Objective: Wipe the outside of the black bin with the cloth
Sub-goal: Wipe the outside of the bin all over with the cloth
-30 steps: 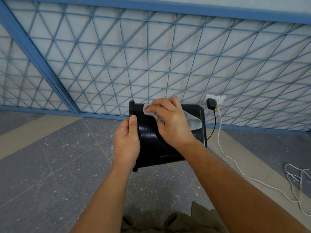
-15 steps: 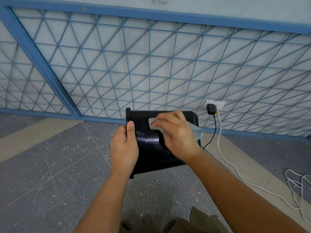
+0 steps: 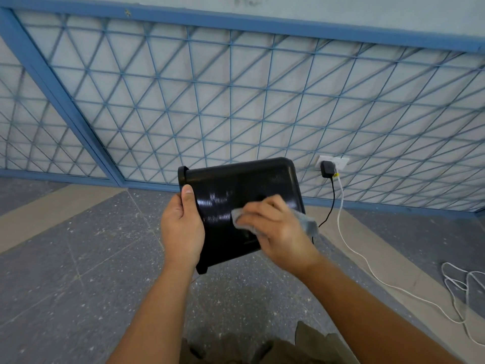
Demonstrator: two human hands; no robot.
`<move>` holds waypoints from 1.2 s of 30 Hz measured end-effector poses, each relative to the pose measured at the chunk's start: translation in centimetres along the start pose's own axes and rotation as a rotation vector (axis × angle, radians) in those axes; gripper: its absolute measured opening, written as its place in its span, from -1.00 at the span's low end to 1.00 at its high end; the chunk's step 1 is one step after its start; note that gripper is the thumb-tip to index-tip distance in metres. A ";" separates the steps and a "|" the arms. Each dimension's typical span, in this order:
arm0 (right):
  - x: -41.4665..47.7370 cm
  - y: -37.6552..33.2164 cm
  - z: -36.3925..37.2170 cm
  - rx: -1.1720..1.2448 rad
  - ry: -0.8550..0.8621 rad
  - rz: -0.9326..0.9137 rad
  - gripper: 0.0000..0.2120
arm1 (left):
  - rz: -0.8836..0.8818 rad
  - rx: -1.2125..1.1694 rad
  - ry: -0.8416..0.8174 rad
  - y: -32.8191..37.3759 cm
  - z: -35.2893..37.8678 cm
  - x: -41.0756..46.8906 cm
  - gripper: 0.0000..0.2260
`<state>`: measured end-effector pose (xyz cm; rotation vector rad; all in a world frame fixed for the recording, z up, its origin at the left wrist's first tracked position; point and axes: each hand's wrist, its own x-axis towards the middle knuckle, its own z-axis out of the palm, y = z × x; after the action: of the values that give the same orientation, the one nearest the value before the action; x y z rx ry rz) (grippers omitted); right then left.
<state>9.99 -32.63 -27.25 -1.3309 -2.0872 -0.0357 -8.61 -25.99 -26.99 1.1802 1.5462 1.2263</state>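
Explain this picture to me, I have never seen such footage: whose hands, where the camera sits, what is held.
No machine here: a person wears one camera on the head, looking forward and down at their own bare hands. The left hand grips the black bin by its edge, off the floor. The right hand presses a grey cloth against the bin's shiny side. Behind stands a blue grille; a black plug and white cable hang from a wall socket.
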 end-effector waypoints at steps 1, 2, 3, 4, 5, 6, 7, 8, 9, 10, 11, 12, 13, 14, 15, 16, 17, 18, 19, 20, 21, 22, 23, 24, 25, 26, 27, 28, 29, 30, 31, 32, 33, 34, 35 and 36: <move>1.1 0.6 -0.4 -0.015 0.033 0.017 -0.75 | 0.008 0.014 -0.011 0.1 0.0 -0.2 -0.58; 2.3 1.2 -0.8 -0.030 0.076 0.042 -0.76 | 0.017 0.020 -0.021 0.2 0.0 -0.4 -0.59; 3.3 1.9 -1.2 -0.042 0.123 0.075 -0.76 | 0.021 0.016 -0.030 0.4 0.1 -0.6 -0.60; 4.2 2.5 -1.6 -0.051 0.166 0.110 -0.73 | 0.022 0.008 -0.036 0.5 0.1 -0.8 -0.60; 4.9 3.0 -1.9 -0.060 0.199 0.144 -0.70 | 0.025 0.001 -0.040 0.6 0.1 -1.0 -0.60; 5.3 3.3 -2.1 -0.070 0.217 0.167 -0.68 | 0.031 -0.002 -0.042 0.6 0.1 -1.0 -0.60; 5.2 3.3 -2.2 -0.079 0.225 0.181 -0.68 | 0.032 -0.005 -0.042 0.6 0.1 -1.0 -0.59; 4.8 3.2 -2.1 -0.082 0.228 0.182 -0.68 | 0.029 -0.008 -0.039 0.5 0.2 -0.9 -0.59; 3.9 2.9 -1.9 -0.082 0.222 0.175 -0.70 | 0.020 -0.015 -0.032 0.5 0.2 -0.8 -0.58; 2.7 2.5 -1.6 -0.077 0.205 0.161 -0.72 | 0.005 -0.019 -0.025 0.3 0.2 -0.6 -0.58; 1.3 2.1 -1.2 -0.068 0.177 0.145 -0.76 | -0.012 -0.022 -0.018 0.1 0.2 -0.5 -0.58; -0.2 1.6 -0.9 -0.054 0.141 0.134 -0.79 | -0.024 -0.020 -0.012 0.0 0.2 -0.2 -0.57; -1.6 1.1 -0.5 -0.040 0.108 0.123 -0.81 | -0.032 -0.017 -0.009 -0.1 0.1 -0.1 -0.57; -2.7 0.7 -0.3 -0.031 0.085 0.110 -0.82 | -0.033 -0.009 -0.009 -0.1 0.0 0.1 -0.56; -3.3 0.5 -0.2 -0.033 0.069 0.094 -0.80 | -0.022 0.005 -0.010 -0.1 0.0 0.1 -0.56; -3.5 0.6 -0.2 -0.045 0.058 0.078 -0.78 | 0.000 0.029 -0.014 -0.1 0.0 0.1 -0.56; -3.2 1.0 -0.4 -0.060 0.053 0.068 -0.79 | 0.028 0.061 -0.018 0.0 -0.1 -0.1 -0.56; -2.7 1.5 -0.6 -0.075 0.060 0.070 -0.82 | 0.059 0.100 -0.028 0.1 0.0 -0.3 -0.56; -1.9 2.2 -0.9 -0.090 0.084 0.084 -0.82 | 0.090 0.133 -0.039 0.2 0.0 -0.5 -0.56; -0.9 3.0 -1.3 -0.100 0.120 0.109 -0.80 | 0.114 0.153 -0.052 0.2 0.0 -0.7 -0.56; 0.1 3.9 -1.7 -0.111 0.164 0.140 -0.78 | 0.132 0.158 -0.063 0.2 0.1 -1.0 -0.56; 1.1 4.6 -2.1 -0.121 0.207 0.176 -0.75 | 0.140 0.156 -0.071 0.1 0.2 -1.1 -0.55; 1.9 5.1 -2.5 -0.126 0.244 0.214 -0.71 | 0.139 0.147 -0.077 0.1 0.3 -1.2 -0.55; 2.4 5.4 -2.8 -0.125 0.274 0.245 -0.69 | 0.132 0.137 -0.080 0.1 0.4 -1.2 -0.55; 2.6 5.5 -2.9 -0.118 0.295 0.263 -0.69 | 0.122 0.123 -0.078 0.1 0.4 -1.2 -0.56; 2.4 5.2 -3.0 -0.111 0.305 0.266 -0.70 | 0.110 0.107 -0.074 0.1 0.4 -1.2 -0.56; 1.8 4.9 -3.0 -0.108 0.301 0.259 -0.71 | 0.091 0.087 -0.068 0.1 0.5 -1.1 -0.56; 0.9 4.4 -2.9 -0.105 0.281 0.245 -0.72 | 0.066 0.062 -0.059 0.1 0.4 -0.9 -0.56; -0.2 3.9 -2.6 -0.100 0.249 0.230 -0.72 | 0.037 0.040 -0.045 0.0 0.4 -0.7 -0.57; -1.5 3.5 -2.3 -0.095 0.213 0.217 -0.71 | 0.012 0.026 -0.033 -0.1 0.4 -0.5 -0.57; -2.9 3.1 -1.9 -0.093 0.179 0.207 -0.71 | -0.005 0.015 -0.026 -0.1 0.4 -0.3 -0.56; -4.2 2.7 -1.5 -0.094 0.150 0.197 -0.70 | -0.013 0.008 -0.025 -0.1 0.3 -0.1 -0.56; -5.2 2.3 -1.2 -0.095 0.128 0.187 -0.70 | -0.013 0.008 -0.027 -0.1 0.3 -0.1 -0.56; -6.0 2.1 -1.0 -0.098 0.114 0.172 -0.71 | -0.003 0.021 -0.028 -0.1 0.2 -0.1 -0.56; -6.3 2.0 -0.9 -0.102 0.110 0.157 -0.73 | 0.014 0.042 -0.031 0.0 0.2 -0.3 -0.56; -6.2 2.1 -1.0 -0.106 0.117 0.150 -0.76 | 0.035 0.065 -0.038 0.1 0.2 -0.4 -0.57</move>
<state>13.89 -36.90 -30.41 -1.5084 -1.9058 -0.1582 -8.34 -26.37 -26.87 1.2706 1.5532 1.1772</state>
